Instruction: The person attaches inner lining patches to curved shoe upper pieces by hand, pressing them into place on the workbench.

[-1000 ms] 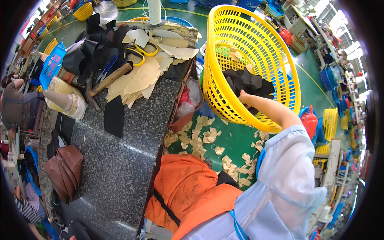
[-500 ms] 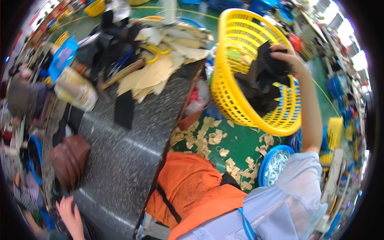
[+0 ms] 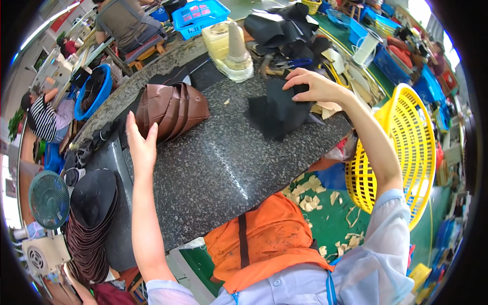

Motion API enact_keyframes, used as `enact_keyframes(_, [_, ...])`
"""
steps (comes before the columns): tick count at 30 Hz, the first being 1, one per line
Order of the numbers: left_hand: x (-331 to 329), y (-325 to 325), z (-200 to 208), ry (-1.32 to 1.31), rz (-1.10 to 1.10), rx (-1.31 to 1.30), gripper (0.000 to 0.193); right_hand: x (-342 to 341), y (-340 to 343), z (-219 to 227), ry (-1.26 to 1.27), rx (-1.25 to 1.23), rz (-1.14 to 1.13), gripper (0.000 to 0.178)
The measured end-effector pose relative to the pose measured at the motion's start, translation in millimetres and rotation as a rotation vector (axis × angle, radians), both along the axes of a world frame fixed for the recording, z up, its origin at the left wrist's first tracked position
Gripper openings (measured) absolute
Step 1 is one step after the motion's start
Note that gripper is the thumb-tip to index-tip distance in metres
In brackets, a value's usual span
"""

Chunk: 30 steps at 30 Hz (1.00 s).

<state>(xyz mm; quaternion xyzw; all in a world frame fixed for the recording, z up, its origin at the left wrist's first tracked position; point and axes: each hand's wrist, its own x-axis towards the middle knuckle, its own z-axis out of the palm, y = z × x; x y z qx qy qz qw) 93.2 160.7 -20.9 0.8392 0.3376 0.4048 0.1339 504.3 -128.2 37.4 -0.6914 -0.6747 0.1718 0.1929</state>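
Observation:
Dark, thin sheet pieces (image 3: pixel 278 109), which look like leather or fabric, hang from my right hand (image 3: pixel 316 87) over the far right of the stone bench top (image 3: pixel 203 188). My fingers are closed on their upper edge. Whether the lower part rests on the bench I cannot tell. On the left, my left hand (image 3: pixel 142 147) has its thumb and fingers apart and holds nothing. Right beside it lies a bundle of brown leather pieces (image 3: pixel 175 109), nested in layers. The hand may touch the bundle's near edge.
A yellow basket (image 3: pixel 414 147) stands right of the bench, below my right forearm. Beige scraps (image 3: pixel 310 195) litter the green floor. At the back are a hammer (image 3: pixel 265 66), a pale plastic container (image 3: pixel 223 51) and black sheets (image 3: pixel 284 28). Stacked dark pieces (image 3: pixel 91 218) stand left, near a fan (image 3: pixel 49 200).
The view has swung left. My right hand has carried the black pieces from the yellow basket to above the bench. My left hand has come up beside the brown leather bundle.

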Motion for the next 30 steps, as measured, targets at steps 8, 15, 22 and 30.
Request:
enact_keyframes(8, [-6.4,-21.4,25.7,-0.128,0.206,-0.055,0.023,-62.1,-23.8,28.1,-0.27,0.148,-0.291,0.016])
enact_keyframes(15, [-40.9,-150.5,44.4,-0.077,-0.044,-0.064,0.011,-97.3,-81.5,23.2,-0.492,-0.008,-0.173,0.035])
enact_keyframes(22, [-31.0,-193.1,-8.1,-0.076,-0.126,-0.634,0.014,-106.5,-63.9,10.8,-0.481,0.01,0.275,0.062])
enact_keyframes(30, [-20.1,-231.0,9.5,-0.123,-0.035,-0.053,0.037,-48.6,-39.8,-13.5,0.265,-0.109,-0.138,0.011])
